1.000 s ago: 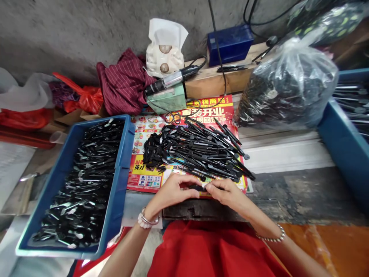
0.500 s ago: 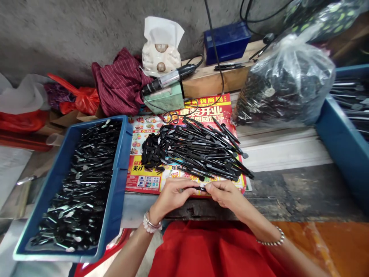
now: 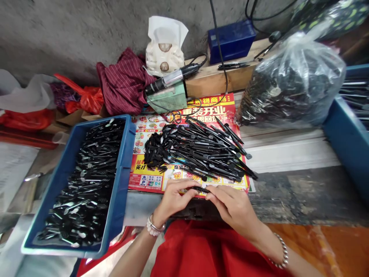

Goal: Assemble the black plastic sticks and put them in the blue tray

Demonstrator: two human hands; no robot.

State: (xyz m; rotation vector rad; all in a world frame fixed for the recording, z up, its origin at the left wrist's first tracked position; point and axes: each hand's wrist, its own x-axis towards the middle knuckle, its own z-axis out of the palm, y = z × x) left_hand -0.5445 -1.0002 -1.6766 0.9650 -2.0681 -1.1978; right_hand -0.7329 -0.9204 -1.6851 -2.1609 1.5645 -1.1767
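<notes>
Between my two hands, low over the front edge of the flyer (image 3: 150, 187), is a slim black piece (image 3: 201, 189); its exact kind is too small to make out. My left hand (image 3: 175, 198) pinches one end with thumb and fingers. At the other end, my right hand (image 3: 235, 204) has its fingers closed on the same piece, partly hiding it. Just beyond my hands lies a heap of long thin black parts (image 3: 206, 148) with flat rounded ends. Smaller black pieces (image 3: 155, 152) are piled at its left.
A blue bin (image 3: 123, 154) full of black parts stands at the left. A clear plastic bag (image 3: 294, 84) of dark parts sits back right, beside another blue bin (image 3: 346, 127). Behind the heap, a corded cylindrical tool (image 3: 171, 79) rests on a green box (image 3: 170, 98).
My right hand has shifted its grip on the black piece, its fingers now more extended along it. My left hand stays pinched on it. The whole view has shifted slightly.
</notes>
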